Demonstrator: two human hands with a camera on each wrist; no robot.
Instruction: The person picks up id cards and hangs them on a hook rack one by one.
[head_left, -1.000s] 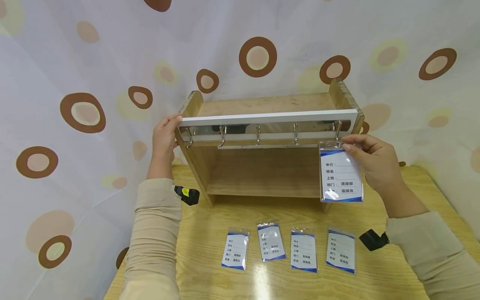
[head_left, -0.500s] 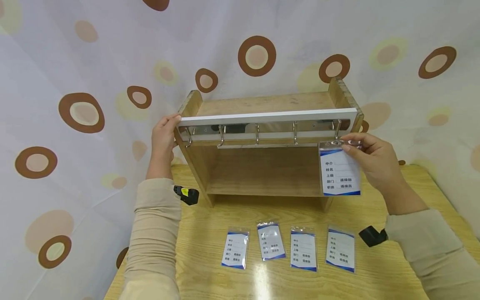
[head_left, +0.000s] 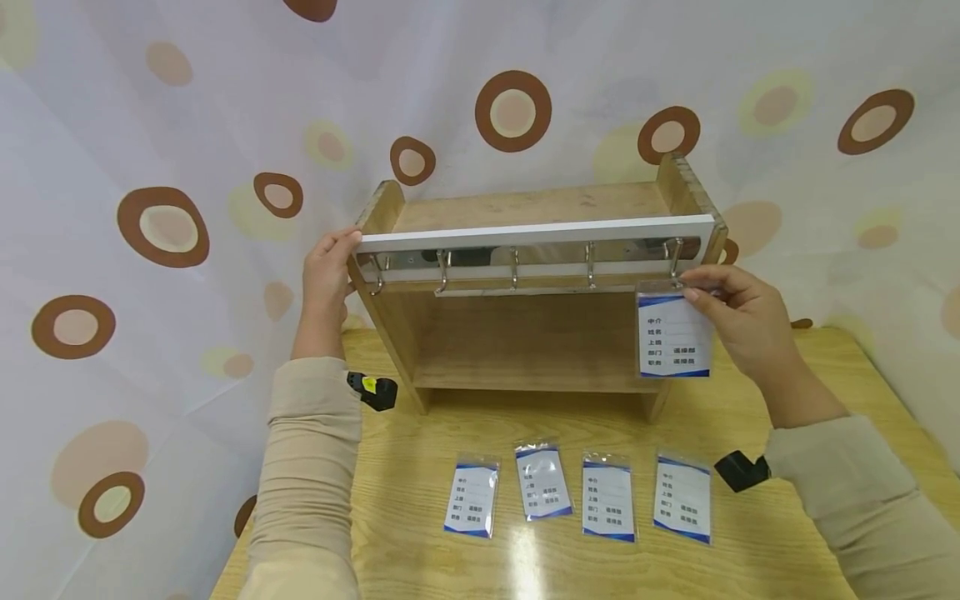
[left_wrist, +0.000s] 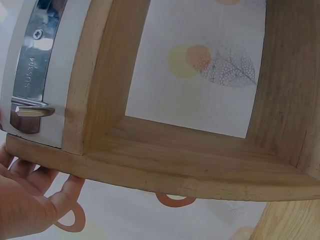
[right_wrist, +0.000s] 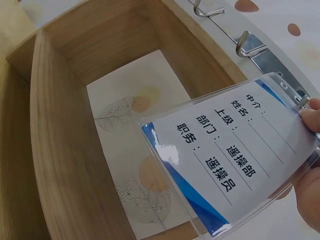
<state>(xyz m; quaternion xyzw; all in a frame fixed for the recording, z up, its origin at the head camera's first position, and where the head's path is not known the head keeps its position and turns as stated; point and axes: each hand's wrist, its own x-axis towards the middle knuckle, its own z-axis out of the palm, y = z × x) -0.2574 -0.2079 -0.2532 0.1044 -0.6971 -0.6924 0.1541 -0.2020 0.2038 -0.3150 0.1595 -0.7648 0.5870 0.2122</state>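
My right hand pinches a clear-sleeved ID badge by its top right corner. The badge's top edge is at the rightmost metal hook of the hook rail. In the right wrist view, fingers partly cover the spot where the badge meets the hook, so I cannot tell whether a hole is over the tip. My left hand grips the upper left front corner of the wooden shelf. The left wrist view shows fingertips against the outer side panel.
Several badges lie in a row on the wooden table, among them a left one and a right one. More bare hooks line the white-backed rail. A patterned cloth wall stands behind the shelf.
The badge in my right hand has tilted, its lower edge swinging back toward the shelf and up in view. My right hand has shifted very slightly left; the left hand keeps its place.
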